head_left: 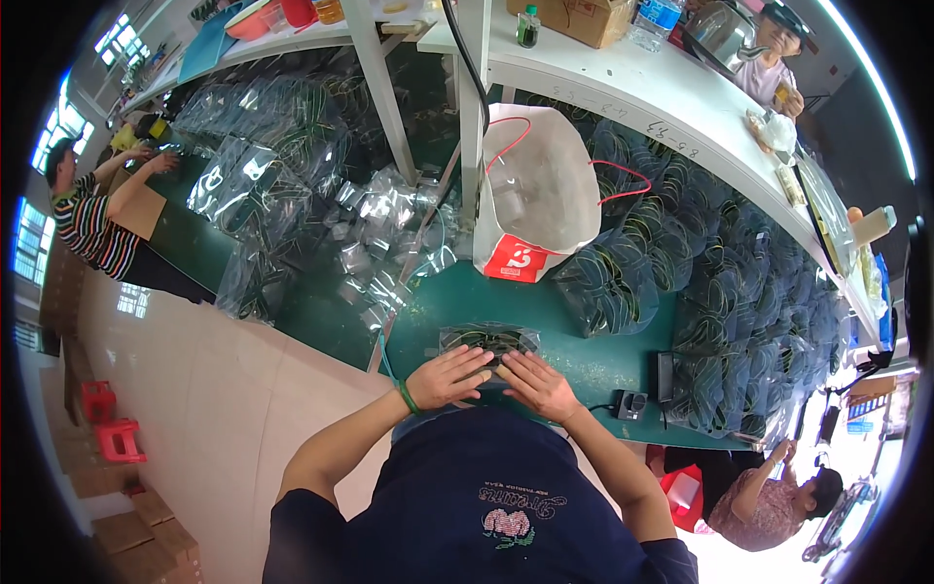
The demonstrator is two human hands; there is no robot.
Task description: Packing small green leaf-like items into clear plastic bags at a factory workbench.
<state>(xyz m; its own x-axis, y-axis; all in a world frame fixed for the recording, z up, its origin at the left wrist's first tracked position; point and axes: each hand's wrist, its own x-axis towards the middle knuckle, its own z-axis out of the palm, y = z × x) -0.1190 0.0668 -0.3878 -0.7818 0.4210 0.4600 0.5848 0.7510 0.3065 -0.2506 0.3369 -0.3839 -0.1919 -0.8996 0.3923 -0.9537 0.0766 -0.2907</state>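
Observation:
A clear plastic bag [489, 337] holding dark, curved strands with some yellow-green lines lies at the front edge of the green table. My left hand [448, 378] rests flat on the near part of the bag, fingers stretched out. From the other side my right hand [538, 386] presses on it too, fingers extended and nearly meeting the left ones. A green bangle [405, 394] circles my left wrist. What the strands are, I cannot make out.
Just beyond stands a white paper bag [540, 185] with red handles. Empty-looking clear bags [375, 253] pile up to its left, filled bags [749, 321] at the right. A small black camera [630, 404] sits near my right arm. Co-workers are left, right and across the shelf [623, 88].

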